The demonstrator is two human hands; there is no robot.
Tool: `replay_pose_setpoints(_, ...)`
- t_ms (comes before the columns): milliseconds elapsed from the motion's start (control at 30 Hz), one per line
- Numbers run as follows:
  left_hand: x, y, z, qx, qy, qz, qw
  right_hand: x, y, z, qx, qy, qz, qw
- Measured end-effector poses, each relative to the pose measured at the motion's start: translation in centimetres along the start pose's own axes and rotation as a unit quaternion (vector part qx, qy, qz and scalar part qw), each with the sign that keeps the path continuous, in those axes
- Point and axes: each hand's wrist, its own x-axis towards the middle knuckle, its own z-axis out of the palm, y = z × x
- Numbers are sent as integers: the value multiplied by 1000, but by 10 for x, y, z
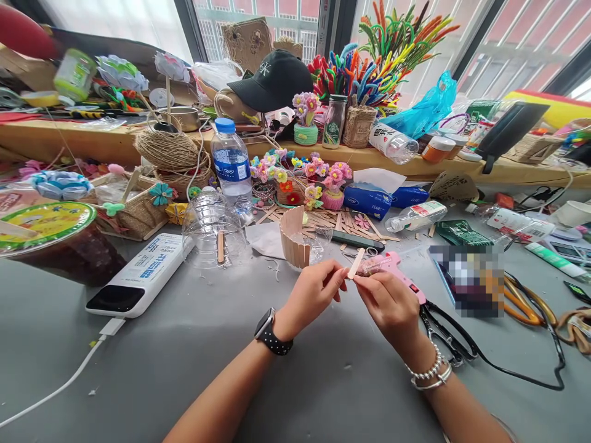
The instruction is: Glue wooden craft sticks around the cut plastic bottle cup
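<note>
Between my two hands, a short flat wooden stick (356,264) stands tilted, its lower end pinched by fingertips. My left hand (318,288), with a watch at the wrist, is closed with its thumb and fingertips at the stick's lower end. My right hand (388,301), with bracelets, pinches the same end from the other side. Just behind my left hand stands a curved wall of wooden sticks (294,239) joined side by side, with clear plastic next to it. A pink glue gun (394,266) lies behind my right hand, partly hidden by it.
Many loose sticks (341,221) lie behind the hands. A cut clear plastic piece (205,237) and a white power bank (143,277) are at left. Black-handled scissors (446,335), a cable and orange-handled pliers (524,301) lie at right. A water bottle (231,169) stands behind.
</note>
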Motion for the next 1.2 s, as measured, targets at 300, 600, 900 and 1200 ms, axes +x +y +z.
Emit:
replay_pose_setpoints(300,2,0,5,-143,-44,-102,983,1,-1,0,-9,-1,-11,1000)
replay_pose_setpoints(600,1,1,10,-211,-48,-128,968,0,-1,1,-5,15,-15,1000)
replay_pose_setpoints(900,-1,5,15,-227,-20,-133,965,1,-4,-1,-12,23,-21,999)
replay_pose_setpoints(1200,-2,5,16,-234,-8,-131,963,2,-6,-3,-19,23,-26,999)
